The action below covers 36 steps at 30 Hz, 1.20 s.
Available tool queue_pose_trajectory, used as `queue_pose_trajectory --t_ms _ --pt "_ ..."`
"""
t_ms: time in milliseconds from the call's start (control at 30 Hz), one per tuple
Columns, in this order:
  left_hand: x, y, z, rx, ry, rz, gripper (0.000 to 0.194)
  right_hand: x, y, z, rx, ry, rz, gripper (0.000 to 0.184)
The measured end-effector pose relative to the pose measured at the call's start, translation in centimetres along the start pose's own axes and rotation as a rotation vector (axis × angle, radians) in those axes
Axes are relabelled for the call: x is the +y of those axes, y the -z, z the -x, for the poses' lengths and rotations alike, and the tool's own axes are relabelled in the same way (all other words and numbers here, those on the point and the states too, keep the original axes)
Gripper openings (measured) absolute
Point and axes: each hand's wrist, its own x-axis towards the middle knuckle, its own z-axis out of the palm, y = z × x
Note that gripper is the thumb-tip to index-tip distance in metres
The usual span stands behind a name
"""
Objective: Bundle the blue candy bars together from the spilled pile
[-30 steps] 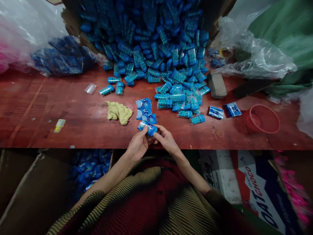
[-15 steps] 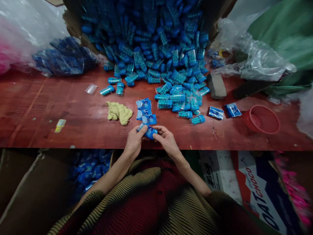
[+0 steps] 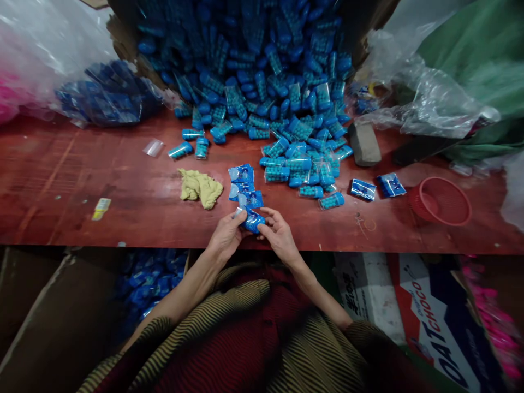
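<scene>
Near the front edge of the red table, my left hand (image 3: 227,233) and my right hand (image 3: 279,233) both grip a small blue packet (image 3: 253,221). The left thumb presses on its left end, and the right thumb and fingers pinch its right side. Just beyond the packet lie several flat blue printed cards (image 3: 245,187), partly overlapping. A crumpled yellow cloth (image 3: 200,188) rests to their left. Farther right is a heap of clear bottles with blue caps and blue beads (image 3: 301,164).
A large pile of such bottles (image 3: 245,93) spills from a carton at the back. To the right are a grey block (image 3: 364,144), two stacks of blue cards (image 3: 391,185) and a red basket (image 3: 440,201). A bag of blue packets (image 3: 108,95) sits back left.
The blue packet has tilted a little in my hands, its right end slightly lower. Both hands stay on it, and the things on the table lie as before.
</scene>
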Motion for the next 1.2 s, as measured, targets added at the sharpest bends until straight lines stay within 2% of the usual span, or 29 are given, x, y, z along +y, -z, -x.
queue_pose_trajectory --t_ms 167,300,400,500,633,733,867,967,1100,1200 --pt "0.2 0.1 0.2 -0.026 0.081 0.006 0.024 0.1 0.5 -0.2 -0.064 0.007 0.026 0.035" --pt "-0.5 -0.2 0.4 0.025 0.035 0.04 0.027 -0.2 0.5 -0.1 -0.044 -0.01 0.075 0.029" --pt "-0.9 -0.4 0.4 0.069 -0.012 0.058 0.031 -0.1 0.1 0.3 -0.034 0.02 0.137 0.034" --pt "-0.9 -0.7 0.4 0.105 -0.037 0.074 0.035 0.1 -0.2 0.6 -0.03 0.095 0.282 0.047" --pt "-0.8 -0.6 0.6 0.052 -0.013 0.08 0.034 0.2 0.2 0.8 -0.07 0.111 0.449 0.052" --pt "-0.7 -0.4 0.7 0.06 -0.012 0.073 0.029 0.1 0.7 0.7 -0.151 0.09 0.419 0.05" --pt "-0.6 -0.3 0.7 0.111 -0.043 0.04 0.034 -0.1 0.4 0.5 -0.178 -0.041 0.246 0.052" --pt "-0.7 -0.3 0.6 0.186 -0.116 -0.053 0.036 -0.2 -0.2 0.5 -0.123 -0.011 0.297 0.056" --pt "-0.9 -0.1 0.4 0.33 -0.362 -0.325 0.031 -0.2 -0.4 0.5 -0.031 0.155 0.516 0.045" --pt "-0.9 0.1 0.1 0.342 -0.46 -0.402 0.034 -0.1 -0.2 0.4 -0.066 0.116 0.444 0.046"
